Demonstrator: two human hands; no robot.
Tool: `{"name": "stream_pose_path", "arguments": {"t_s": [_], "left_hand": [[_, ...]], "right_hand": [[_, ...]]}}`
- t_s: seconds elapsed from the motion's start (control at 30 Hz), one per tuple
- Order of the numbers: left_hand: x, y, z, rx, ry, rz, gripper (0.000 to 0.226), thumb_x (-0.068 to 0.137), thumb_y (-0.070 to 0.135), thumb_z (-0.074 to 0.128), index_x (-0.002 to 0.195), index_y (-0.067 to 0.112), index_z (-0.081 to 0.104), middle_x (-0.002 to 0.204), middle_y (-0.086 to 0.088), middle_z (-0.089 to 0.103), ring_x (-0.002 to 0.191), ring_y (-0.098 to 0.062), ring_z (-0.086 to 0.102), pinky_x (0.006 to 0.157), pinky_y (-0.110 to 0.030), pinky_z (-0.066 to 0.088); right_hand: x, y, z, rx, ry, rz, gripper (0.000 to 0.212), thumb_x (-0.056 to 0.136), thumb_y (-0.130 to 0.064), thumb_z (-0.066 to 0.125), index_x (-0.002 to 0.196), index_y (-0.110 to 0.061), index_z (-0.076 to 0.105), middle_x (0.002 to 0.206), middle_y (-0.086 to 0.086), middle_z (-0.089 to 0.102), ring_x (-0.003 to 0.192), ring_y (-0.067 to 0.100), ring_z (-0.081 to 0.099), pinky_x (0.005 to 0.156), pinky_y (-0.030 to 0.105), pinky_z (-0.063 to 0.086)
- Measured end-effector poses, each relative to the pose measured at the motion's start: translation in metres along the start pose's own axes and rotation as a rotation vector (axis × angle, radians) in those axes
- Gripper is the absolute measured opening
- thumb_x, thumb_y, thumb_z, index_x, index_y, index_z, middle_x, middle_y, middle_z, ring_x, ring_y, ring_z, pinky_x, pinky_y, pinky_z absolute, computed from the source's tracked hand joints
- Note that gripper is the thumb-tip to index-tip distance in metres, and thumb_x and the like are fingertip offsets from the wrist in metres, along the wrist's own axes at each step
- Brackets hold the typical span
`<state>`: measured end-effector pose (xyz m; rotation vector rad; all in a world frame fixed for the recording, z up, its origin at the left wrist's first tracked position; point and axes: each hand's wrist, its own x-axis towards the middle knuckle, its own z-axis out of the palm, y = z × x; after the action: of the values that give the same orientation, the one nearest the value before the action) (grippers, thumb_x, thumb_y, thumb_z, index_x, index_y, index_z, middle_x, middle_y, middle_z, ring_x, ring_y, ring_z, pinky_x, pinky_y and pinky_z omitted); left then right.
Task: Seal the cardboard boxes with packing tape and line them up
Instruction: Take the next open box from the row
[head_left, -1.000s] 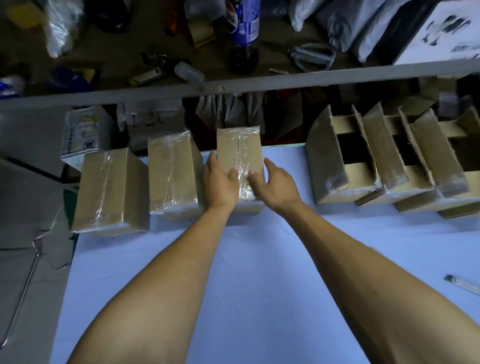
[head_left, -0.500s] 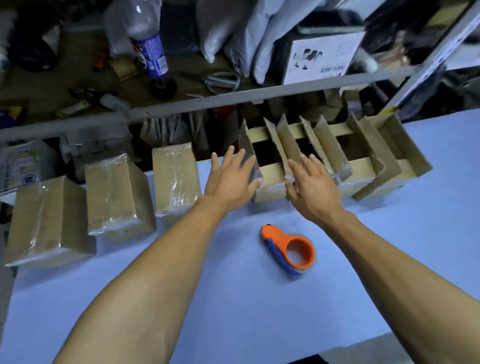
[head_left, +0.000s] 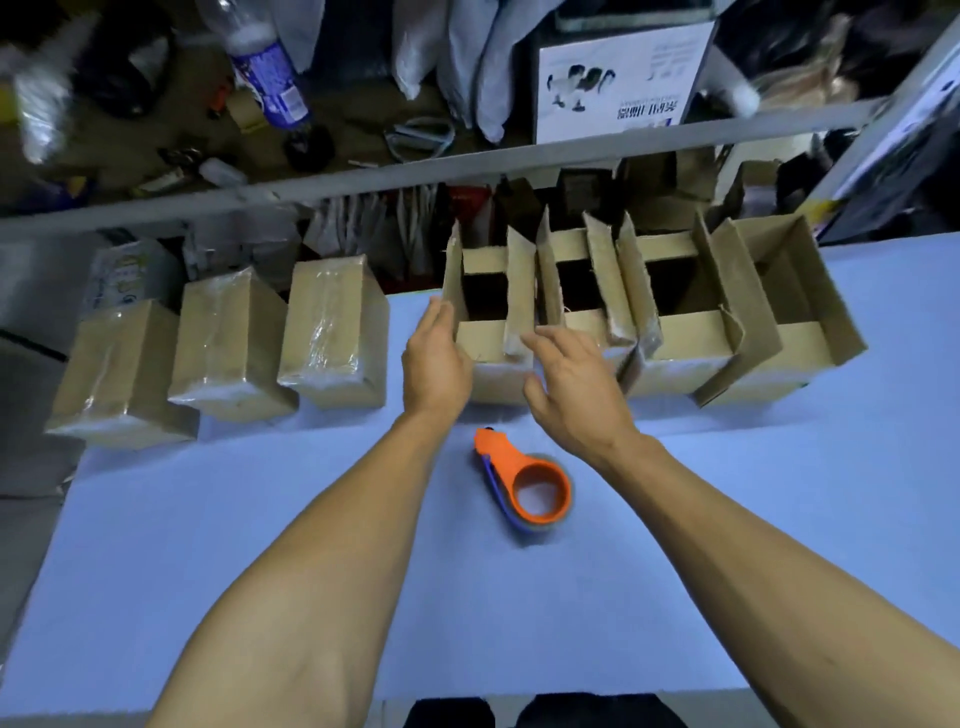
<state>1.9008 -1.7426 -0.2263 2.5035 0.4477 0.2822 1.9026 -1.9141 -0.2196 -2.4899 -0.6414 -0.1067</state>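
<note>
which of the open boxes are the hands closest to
The leftmost open box, next to the three taped ones. The left hand and right hand flank it, while the other open boxes sit farther right.

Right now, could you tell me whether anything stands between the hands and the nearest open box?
Nothing visible does. The left hand and right hand flank the open box; the tape dispenser lies behind them.

Both arms are bare from the fingers back to the near edge of the view, with no sleeves, gloves, watch, rings or bands showing. The left hand (head_left: 435, 364) and the right hand (head_left: 574, 400) are uncovered too. Well behind the fingers, at the lower edge, dark clothing (head_left: 545, 711) shows.
</note>
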Motion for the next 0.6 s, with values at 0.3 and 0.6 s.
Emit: {"name": "stream_pose_path", "arguments": {"t_s": [0.3, 0.6], "left_hand": [[-0.036, 0.005, -0.08, -0.192, 0.202, -0.093, 0.054, 0.081, -0.01, 0.044, 0.127, 0.008, 0.066, 0.12, -0.007, 0.07, 0.105, -0.02, 0.064, 0.096, -0.018, 0.045], [-0.124, -0.03, -0.125, -0.463, 0.245, -0.146, 0.041, 0.082, -0.001, 0.062, 0.117, 0.017, 0.071, 0.103, 0.013, 0.071, 0.093, 0.004, 0.066, 0.083, -0.014, 0.052]], "right_hand": [[0.0, -0.037, -0.009, 0.624, -0.113, 0.415, 0.049, 0.103, -0.038, 0.047, 0.147, -0.017, 0.042, 0.139, -0.007, 0.052, 0.129, 0.011, 0.046, 0.106, 0.024, 0.033], [-0.047, -0.091, 0.026, 0.976, -0.159, 0.432, 0.065, 0.084, -0.058, 0.057, 0.145, -0.043, 0.04, 0.129, -0.019, 0.062, 0.118, 0.002, 0.059, 0.106, 0.04, 0.046]]}}
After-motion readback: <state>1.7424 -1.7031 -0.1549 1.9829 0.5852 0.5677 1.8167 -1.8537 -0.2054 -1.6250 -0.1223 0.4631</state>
